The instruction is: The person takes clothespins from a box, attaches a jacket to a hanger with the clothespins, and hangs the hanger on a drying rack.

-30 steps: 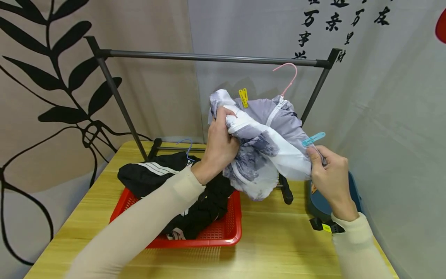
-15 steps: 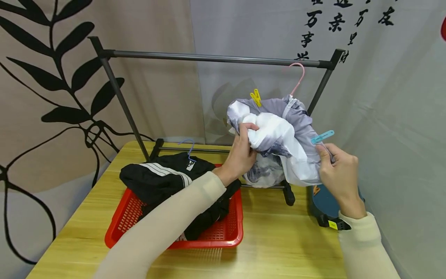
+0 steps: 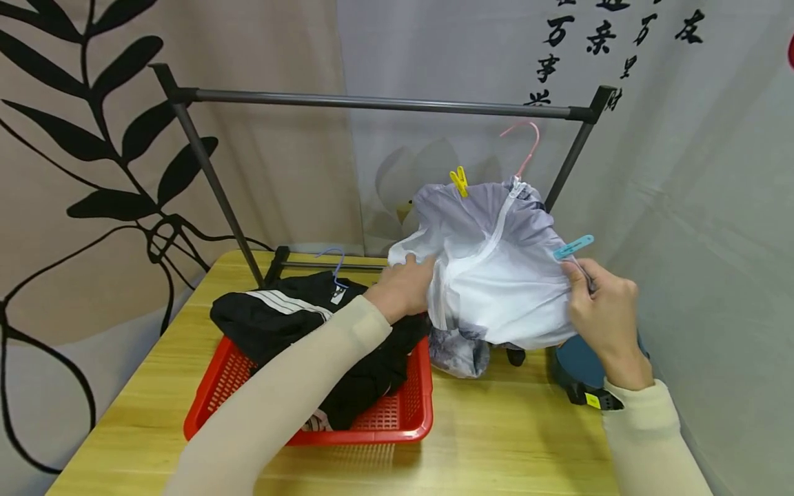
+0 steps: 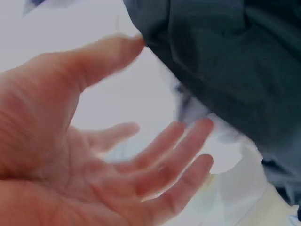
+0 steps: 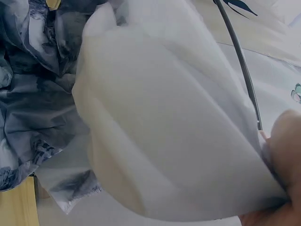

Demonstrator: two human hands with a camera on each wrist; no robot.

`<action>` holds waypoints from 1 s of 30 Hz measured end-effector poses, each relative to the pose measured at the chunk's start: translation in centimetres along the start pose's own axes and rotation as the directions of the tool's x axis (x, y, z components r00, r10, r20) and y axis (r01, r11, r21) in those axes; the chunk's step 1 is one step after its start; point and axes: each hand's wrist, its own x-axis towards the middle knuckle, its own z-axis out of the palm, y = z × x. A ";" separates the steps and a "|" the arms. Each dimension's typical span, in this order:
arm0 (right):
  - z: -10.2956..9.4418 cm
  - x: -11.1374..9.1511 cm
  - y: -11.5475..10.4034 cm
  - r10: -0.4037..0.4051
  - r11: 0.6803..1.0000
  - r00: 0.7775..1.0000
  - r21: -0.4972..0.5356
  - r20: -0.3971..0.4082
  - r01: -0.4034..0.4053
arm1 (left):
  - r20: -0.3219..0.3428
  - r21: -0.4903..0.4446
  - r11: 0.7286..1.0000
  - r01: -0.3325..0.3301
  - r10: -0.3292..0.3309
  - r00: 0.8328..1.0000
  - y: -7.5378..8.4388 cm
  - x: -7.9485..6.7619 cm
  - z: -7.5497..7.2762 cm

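Observation:
A thin white and grey-violet zip jacket with dark ink-like patches is on a pink hanger, its hook just under the rack's bar in the head view. A yellow clothespin sits at the jacket's left shoulder, a blue clothespin at its right side. My right hand pinches the fabric edge just below the blue one. At the jacket's left side is my left hand. The left wrist view shows its fingers spread, grasping nothing, with dark cloth beside the thumb.
A dark metal rack stands at the back of the wooden table. Black clothing with white stripes and a blue hanger lie in a red basket. A blue-topped container stands behind my right wrist.
My left hand has let go of the bunched white fabric and moved lower. The jacket front has fallen open, flatter, and the pink hanger has dropped slightly. My right hand keeps its pinch.

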 end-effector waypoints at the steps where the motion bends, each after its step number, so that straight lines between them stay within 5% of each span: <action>1: 0.0 0.0 0.0 -0.003 1.000 1.000 -0.002 -0.003 0.003 | -0.047 -0.008 1.000 -0.003 0.003 0.999 0.2 -0.5 -0.3; 3: -0.1 0.1 0.0 -0.008 1.000 1.000 -0.007 -0.005 0.008 | -0.116 -0.079 0.995 -0.055 0.046 0.992 0.8 -1.8 -1.2; 6: -0.3 0.0 -0.1 -0.010 1.000 1.000 -0.008 0.000 0.010 | -0.170 -0.187 0.955 -0.230 0.199 0.965 1.6 -3.0 -1.0; 9: -0.5 -0.2 -0.3 -0.012 1.000 1.000 -0.007 0.010 0.012 | -0.055 -0.203 0.924 -0.324 0.319 0.946 2.2 -3.7 -0.2; 12: -0.6 -0.5 -0.4 -0.017 1.000 1.000 -0.010 0.022 0.017 | 0.108 -0.149 0.931 -0.334 0.351 0.930 2.7 -4.2 0.4; 14: -0.6 -0.7 -0.4 -0.025 1.000 0.999 -0.008 0.028 0.025 | 0.142 -0.113 0.935 -0.336 0.350 0.926 2.7 -4.4 0.6; 20: -0.4 -1.2 -0.3 -0.046 0.999 0.999 0.004 0.020 0.046 | -0.031 -0.091 0.926 -0.367 0.366 0.930 1.1 -5.7 0.3; 27: -0.4 -1.5 0.0 -0.058 0.998 0.998 0.011 0.008 0.058 | -0.262 -0.049 0.918 -0.394 0.369 0.892 -2.2 -7.9 -1.2; 30: -0.5 -1.5 0.0 -0.060 0.998 0.998 0.008 0.000 0.060 | -0.309 -0.046 0.931 -0.363 0.332 0.891 -3.6 -8.8 -2.1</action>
